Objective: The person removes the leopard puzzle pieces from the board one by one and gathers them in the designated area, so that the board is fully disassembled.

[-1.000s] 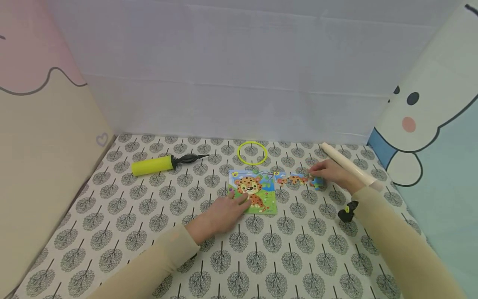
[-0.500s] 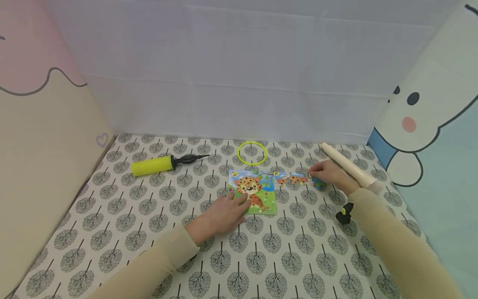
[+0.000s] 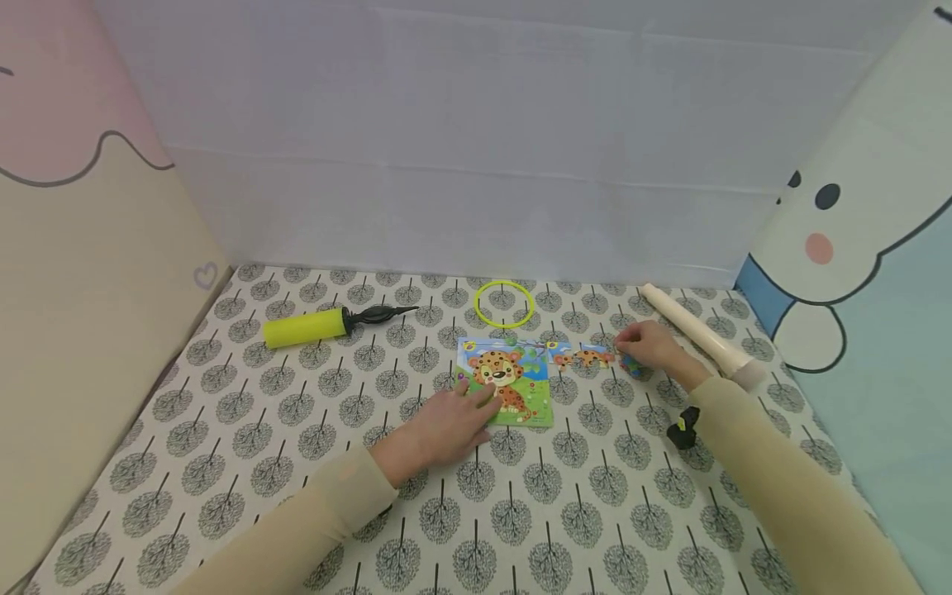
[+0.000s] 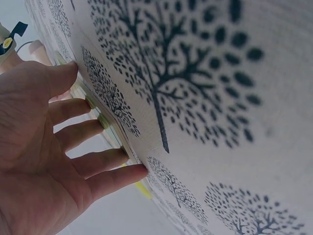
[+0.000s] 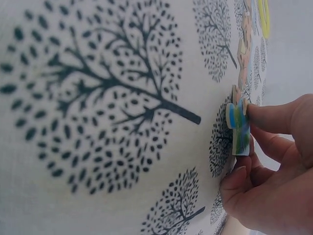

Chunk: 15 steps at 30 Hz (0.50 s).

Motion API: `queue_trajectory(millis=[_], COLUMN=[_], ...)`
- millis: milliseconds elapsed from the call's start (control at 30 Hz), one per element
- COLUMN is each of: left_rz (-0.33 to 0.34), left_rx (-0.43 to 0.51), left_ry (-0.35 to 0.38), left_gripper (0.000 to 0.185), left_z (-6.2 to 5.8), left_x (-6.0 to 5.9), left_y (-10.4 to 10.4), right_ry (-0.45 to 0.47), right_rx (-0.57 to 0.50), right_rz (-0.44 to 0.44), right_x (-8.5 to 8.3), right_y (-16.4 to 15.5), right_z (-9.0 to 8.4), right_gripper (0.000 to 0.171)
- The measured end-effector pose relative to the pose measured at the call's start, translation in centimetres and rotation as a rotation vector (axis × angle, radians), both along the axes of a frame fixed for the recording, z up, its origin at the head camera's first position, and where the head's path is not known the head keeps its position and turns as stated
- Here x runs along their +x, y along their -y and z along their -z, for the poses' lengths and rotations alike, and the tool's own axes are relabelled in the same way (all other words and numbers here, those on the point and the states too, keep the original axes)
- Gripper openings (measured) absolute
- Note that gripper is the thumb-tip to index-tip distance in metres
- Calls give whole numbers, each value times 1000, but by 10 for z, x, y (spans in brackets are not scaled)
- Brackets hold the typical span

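Note:
A leopard picture puzzle (image 3: 513,355) lies flat on the patterned cloth in the head view. My left hand (image 3: 448,426) rests on its lower left part with fingers spread; in the left wrist view those straight fingertips (image 4: 132,169) are at the puzzle's edge. To the right, my right hand (image 3: 653,345) pinches a blue and green jigsaw piece (image 5: 239,127) close over the cloth, partly hidden by the fingers in the head view. Between the hands lies a short row of jigsaw pieces (image 3: 583,358) with leopard spots and blue sky.
A yellow ring (image 3: 477,310) lies behind the puzzle. Left of it is a yellow hand pump (image 3: 305,329) with a black nozzle. A pale tube (image 3: 692,326) lies just behind my right hand. A black strap device (image 3: 683,428) hangs at the right wrist.
My right hand turns slightly in place, and less of the jigsaw piece shows under its fingers. The left hand stays on the puzzle.

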<state>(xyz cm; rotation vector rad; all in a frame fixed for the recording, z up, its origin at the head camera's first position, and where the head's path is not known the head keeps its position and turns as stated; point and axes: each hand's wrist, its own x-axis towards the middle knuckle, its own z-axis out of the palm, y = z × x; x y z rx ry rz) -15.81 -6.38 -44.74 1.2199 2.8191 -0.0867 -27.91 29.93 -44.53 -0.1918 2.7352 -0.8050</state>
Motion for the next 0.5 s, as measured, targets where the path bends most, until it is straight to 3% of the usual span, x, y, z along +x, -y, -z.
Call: queue_trajectory(millis=[167, 500], left_rz=[2, -28], left_rx=[-8, -31], left_ry=[-5, 85], left_gripper=[56, 63], left_z=[-1, -2], left_x=[1, 6], left_y=[1, 2], right_ry=[4, -11], right_rx=[-7, -24], right_rz=[-9, -14], right_x=[1, 3], right_y=[1, 1], right_z=[0, -2], right_gripper=[26, 25])
